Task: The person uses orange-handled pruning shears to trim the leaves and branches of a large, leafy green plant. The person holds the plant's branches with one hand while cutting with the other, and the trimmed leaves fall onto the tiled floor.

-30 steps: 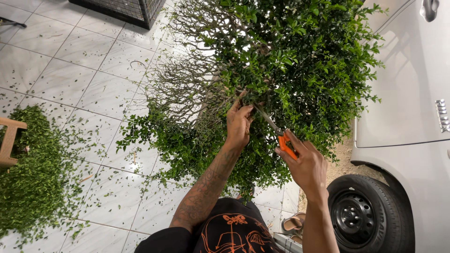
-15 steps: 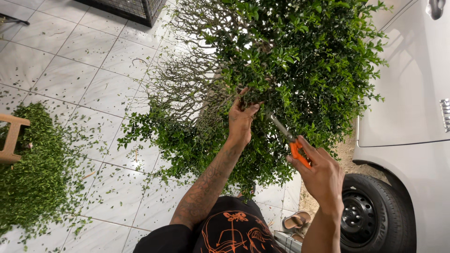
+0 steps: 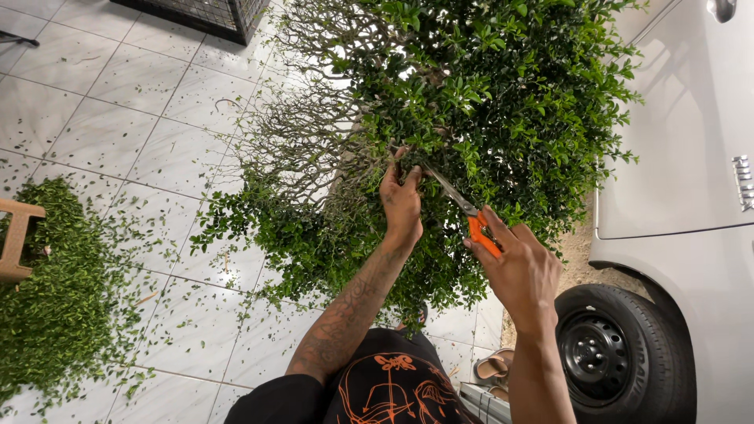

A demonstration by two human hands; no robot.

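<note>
While a dense green shrub fills the upper centre and right of the frame, a pale tiled floor spreads across the left side beneath it. A white vehicle stands along the right edge, its black tyre at the lower right. A heap of cut leaves lies at the lower left of the floor, beside a wooden piece at the left edge. A dark wire cage sits at the top, left of centre. Bare grey twigs show on the shrub's left flank. The left hand, at centre frame, is closed around a stem inside the foliage. The right hand, just lower right of it, grips the orange handles of a pair of shears, whose metal blades point up and left into the leaves close beside the left hand's fingers. A sandal lies near the tyre at the bottom.
</note>
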